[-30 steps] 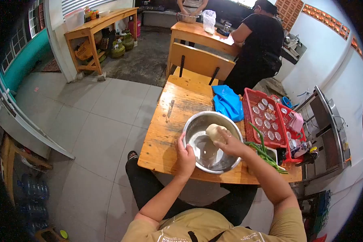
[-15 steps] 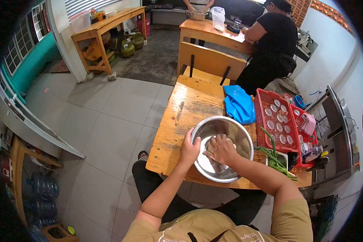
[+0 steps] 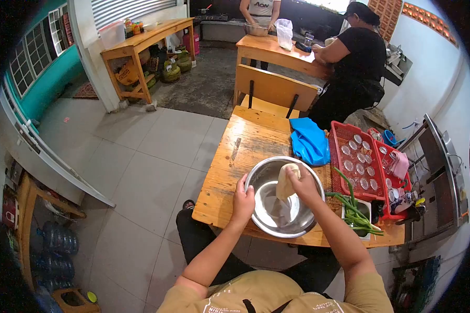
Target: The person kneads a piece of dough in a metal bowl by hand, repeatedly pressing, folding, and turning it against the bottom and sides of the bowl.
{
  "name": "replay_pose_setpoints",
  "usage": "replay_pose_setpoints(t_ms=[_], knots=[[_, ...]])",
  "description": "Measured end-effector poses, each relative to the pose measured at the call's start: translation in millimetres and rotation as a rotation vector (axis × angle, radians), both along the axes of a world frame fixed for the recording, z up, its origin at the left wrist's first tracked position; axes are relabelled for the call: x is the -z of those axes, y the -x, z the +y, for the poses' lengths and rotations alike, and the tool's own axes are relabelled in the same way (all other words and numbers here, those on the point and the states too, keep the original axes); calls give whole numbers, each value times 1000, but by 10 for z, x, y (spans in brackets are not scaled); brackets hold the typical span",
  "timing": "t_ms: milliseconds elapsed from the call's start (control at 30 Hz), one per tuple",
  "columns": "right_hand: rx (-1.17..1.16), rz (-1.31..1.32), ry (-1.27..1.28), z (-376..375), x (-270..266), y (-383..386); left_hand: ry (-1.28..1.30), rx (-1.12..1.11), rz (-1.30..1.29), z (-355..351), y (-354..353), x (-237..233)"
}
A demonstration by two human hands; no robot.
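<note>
Large pale-grey floor tiles (image 3: 133,193) spread across the left, meeting dark, rough concrete flooring (image 3: 206,78) farther off. At far left, white-gridded windows (image 3: 35,44) top a teal-painted wall (image 3: 47,95), with a long wooden side table (image 3: 167,31) to their right. Light gleams on the near varnished wooden table (image 3: 216,188); beyond stands a light-brown wooden chair (image 3: 274,86). A white wall (image 3: 428,70) rises right, beneath orange perforated bricks (image 3: 428,22).

Tan short-sleeved shirt (image 3: 256,284), white lettering (image 3: 217,309); black strap (image 3: 249,305); black trousers (image 3: 192,232).
</note>
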State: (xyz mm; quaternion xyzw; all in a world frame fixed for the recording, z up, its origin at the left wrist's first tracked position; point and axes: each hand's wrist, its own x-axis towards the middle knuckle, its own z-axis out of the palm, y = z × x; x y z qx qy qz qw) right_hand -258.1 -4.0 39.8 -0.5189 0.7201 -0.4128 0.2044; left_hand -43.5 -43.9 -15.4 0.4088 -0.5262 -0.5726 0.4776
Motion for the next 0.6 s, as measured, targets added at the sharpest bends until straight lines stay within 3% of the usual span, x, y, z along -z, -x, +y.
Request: replay_pose_setpoints(t_ms=[67, 133, 167, 233, 267, 300, 367, 400, 467, 600], knots=[[17, -72, -7, 202, -369, -199, -26, -6, 15, 70, -4, -66], [-140, -66, 266, 395, -450, -374, -8, -81, -49, 134, -5, -115], [-212, 485, 204, 495, -299, -323, 64, -104, -88, 94, 8, 36], [-478, 917, 10, 653, -196, -246, -38, -88, -109, 181, -42, -205], [-486, 400, -348, 527, 47, -44, -64, -69, -41, 163, -34, -120], [-116, 42, -137, 586, 14, -154, -84, -44, -46, 190, -41, -26], [-2, 206, -155, 507, -445, -164, 3, -73, 25, 123, -7, 55], [4, 207, -158, 453, -382, -140, 0, -70, 35, 131, -11, 27], [30, 521, -323, 384, -109, -129, -28, -67, -10, 200, -47, -114], [-171, 471, -469, 221, 80, -287, 33, -83, 0, 153, -18, -43]])
